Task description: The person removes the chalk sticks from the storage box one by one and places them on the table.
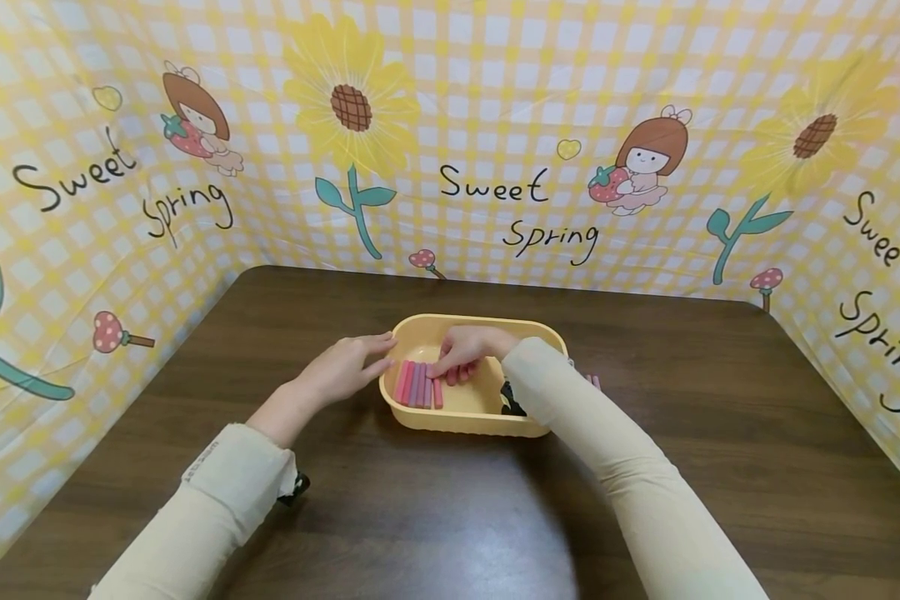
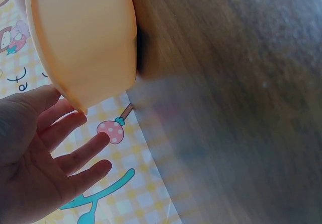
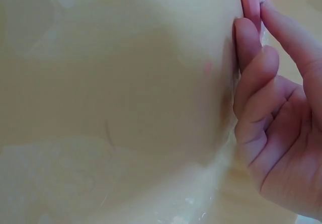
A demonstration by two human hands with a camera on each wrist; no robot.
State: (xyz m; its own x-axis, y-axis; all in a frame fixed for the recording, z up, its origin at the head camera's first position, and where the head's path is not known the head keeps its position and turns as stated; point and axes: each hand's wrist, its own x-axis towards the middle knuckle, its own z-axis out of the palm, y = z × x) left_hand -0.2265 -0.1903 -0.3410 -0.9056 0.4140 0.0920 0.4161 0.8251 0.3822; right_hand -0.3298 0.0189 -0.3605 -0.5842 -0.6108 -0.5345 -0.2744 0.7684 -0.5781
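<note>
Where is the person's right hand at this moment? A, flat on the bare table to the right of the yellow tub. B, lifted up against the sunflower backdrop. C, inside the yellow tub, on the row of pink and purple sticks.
C: in the head view the right hand reaches into the yellow tub, fingertips on the pink and purple sticks lying in it.

Your head view is bright and evenly lit, with a soft sheen on the table point(image 1: 450, 517) below the yellow tub point(image 1: 480, 412) and bent backdrop edges. Your left wrist view is smeared by motion blur beside the tub point(image 2: 85, 43). Your right wrist view is close, soft and out of focus.
</note>
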